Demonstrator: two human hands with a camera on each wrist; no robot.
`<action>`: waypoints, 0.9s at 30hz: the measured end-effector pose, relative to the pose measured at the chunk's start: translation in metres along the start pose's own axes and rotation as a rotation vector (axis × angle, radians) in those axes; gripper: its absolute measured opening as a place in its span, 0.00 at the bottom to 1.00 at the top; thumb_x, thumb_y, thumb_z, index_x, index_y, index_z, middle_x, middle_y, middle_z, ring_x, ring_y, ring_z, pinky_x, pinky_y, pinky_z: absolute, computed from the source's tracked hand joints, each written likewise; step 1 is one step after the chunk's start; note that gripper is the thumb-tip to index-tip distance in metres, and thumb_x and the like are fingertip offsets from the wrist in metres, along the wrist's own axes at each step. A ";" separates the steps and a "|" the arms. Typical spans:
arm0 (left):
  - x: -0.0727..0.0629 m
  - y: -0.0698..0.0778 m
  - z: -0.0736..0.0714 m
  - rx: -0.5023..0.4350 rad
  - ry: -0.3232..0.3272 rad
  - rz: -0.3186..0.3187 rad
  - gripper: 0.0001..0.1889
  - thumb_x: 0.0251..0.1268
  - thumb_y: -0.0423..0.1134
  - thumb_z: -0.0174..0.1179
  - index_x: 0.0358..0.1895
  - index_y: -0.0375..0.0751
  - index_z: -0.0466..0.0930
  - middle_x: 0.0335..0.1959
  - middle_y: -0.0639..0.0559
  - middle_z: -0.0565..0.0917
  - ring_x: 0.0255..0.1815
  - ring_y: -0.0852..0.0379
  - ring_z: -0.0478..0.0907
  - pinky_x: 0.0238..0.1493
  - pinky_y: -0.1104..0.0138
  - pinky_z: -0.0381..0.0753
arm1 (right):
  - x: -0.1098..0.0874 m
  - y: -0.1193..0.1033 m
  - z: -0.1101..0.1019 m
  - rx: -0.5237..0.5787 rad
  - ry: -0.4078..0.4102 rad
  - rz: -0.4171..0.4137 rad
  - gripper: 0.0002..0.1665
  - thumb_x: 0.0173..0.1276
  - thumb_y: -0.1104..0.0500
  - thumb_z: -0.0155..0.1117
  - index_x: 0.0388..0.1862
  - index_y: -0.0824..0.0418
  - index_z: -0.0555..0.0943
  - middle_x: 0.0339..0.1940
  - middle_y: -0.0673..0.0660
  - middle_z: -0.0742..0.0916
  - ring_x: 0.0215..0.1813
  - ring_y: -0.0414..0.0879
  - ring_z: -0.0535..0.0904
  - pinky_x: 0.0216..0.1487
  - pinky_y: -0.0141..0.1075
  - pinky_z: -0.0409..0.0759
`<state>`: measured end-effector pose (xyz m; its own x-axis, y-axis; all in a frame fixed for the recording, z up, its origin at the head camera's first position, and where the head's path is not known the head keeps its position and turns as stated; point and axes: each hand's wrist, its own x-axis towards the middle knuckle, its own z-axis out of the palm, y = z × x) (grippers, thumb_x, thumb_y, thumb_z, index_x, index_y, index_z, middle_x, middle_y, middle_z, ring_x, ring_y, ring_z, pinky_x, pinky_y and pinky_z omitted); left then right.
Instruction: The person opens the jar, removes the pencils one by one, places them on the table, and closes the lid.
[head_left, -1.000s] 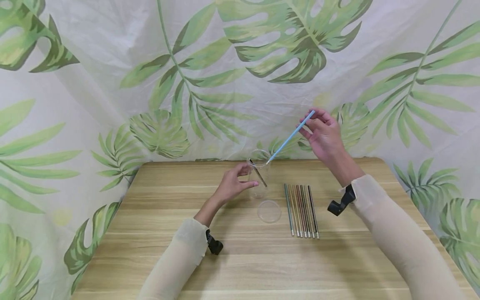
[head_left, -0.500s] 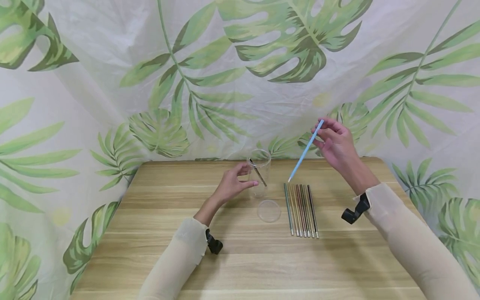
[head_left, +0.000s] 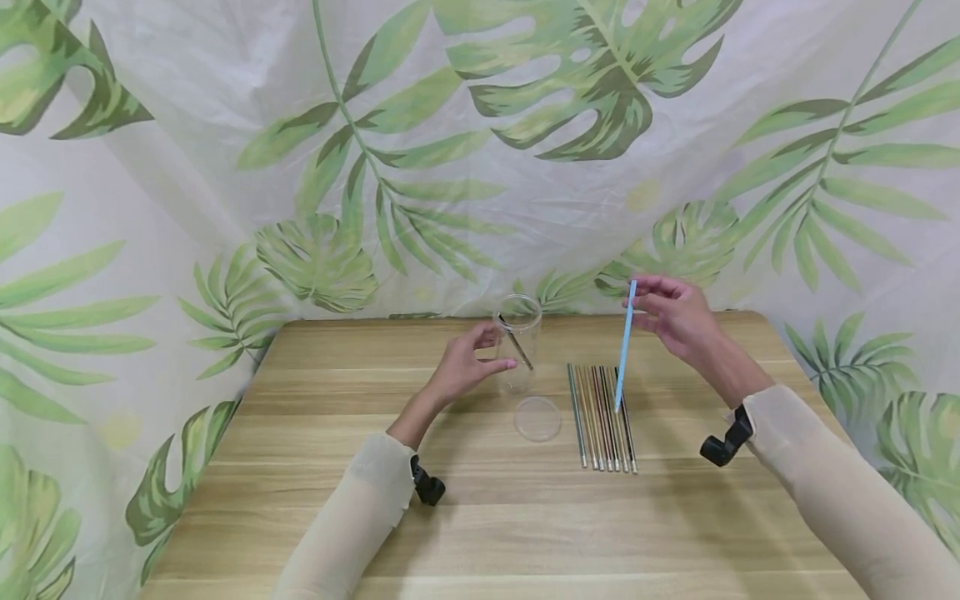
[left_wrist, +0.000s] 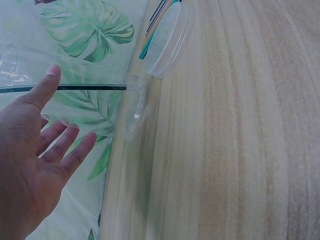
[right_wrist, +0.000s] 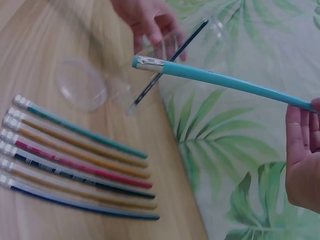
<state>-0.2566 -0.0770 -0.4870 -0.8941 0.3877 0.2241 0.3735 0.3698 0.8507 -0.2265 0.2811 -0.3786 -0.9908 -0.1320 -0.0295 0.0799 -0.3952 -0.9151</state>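
My left hand holds a clear, upright plastic jar, thumb on the near side and fingers behind it. Inside the jar leans one dark pencil. In my right hand a light blue pencil is pinched by its far end. Its eraser end points down over the row of pencils on the table, apart from the jar. Several pencils lie there side by side, teal, yellow, red and dark, with eraser ends toward me.
A clear round lid lies on the wooden table in front of the jar, left of the pencils. Behind the table's far edge hangs a leaf-patterned cloth. Each wrist wears a black camera mount.
My right hand has drawn the light blue pencil away from the jar's mouth, rightward and down, swinging it nearly upright over the pencil row. My left hand and the jar stay put.
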 end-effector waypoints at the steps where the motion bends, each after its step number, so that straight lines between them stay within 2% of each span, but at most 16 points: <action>1: 0.000 0.000 0.000 0.000 -0.001 0.002 0.32 0.59 0.42 0.81 0.65 0.41 0.78 0.64 0.34 0.84 0.65 0.38 0.83 0.68 0.43 0.82 | -0.001 0.001 -0.003 -0.032 0.006 0.022 0.16 0.75 0.77 0.61 0.44 0.59 0.89 0.39 0.53 0.90 0.43 0.46 0.89 0.45 0.38 0.92; 7: 0.000 0.000 0.000 0.000 0.002 0.005 0.32 0.58 0.42 0.81 0.65 0.41 0.78 0.63 0.35 0.84 0.65 0.39 0.83 0.68 0.43 0.83 | -0.008 0.012 -0.017 -0.174 0.032 0.134 0.15 0.78 0.72 0.62 0.44 0.54 0.89 0.41 0.51 0.88 0.44 0.42 0.87 0.50 0.37 0.92; 17: 0.000 -0.001 0.000 -0.010 0.002 0.005 0.31 0.58 0.42 0.81 0.64 0.41 0.78 0.63 0.35 0.85 0.65 0.39 0.83 0.66 0.44 0.84 | -0.014 0.040 -0.042 -0.231 0.032 0.205 0.13 0.78 0.72 0.61 0.44 0.58 0.88 0.39 0.52 0.91 0.44 0.45 0.89 0.53 0.39 0.92; 24: 0.000 -0.001 0.000 -0.047 -0.005 -0.004 0.31 0.59 0.40 0.81 0.64 0.40 0.78 0.64 0.35 0.84 0.66 0.40 0.83 0.60 0.58 0.89 | -0.017 0.056 -0.053 -0.319 0.055 0.229 0.11 0.76 0.73 0.63 0.52 0.66 0.85 0.38 0.50 0.91 0.43 0.43 0.90 0.50 0.36 0.92; 27: 0.000 -0.001 -0.001 -0.061 -0.008 -0.004 0.32 0.59 0.40 0.81 0.65 0.39 0.77 0.65 0.36 0.83 0.66 0.40 0.82 0.60 0.60 0.89 | -0.018 0.061 -0.057 -0.353 0.070 0.250 0.13 0.75 0.73 0.65 0.57 0.70 0.82 0.38 0.50 0.91 0.43 0.43 0.90 0.50 0.36 0.92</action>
<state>-0.2568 -0.0778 -0.4874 -0.8935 0.3934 0.2166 0.3538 0.3195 0.8791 -0.2099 0.3111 -0.4570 -0.9518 -0.1178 -0.2832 0.2877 -0.0228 -0.9574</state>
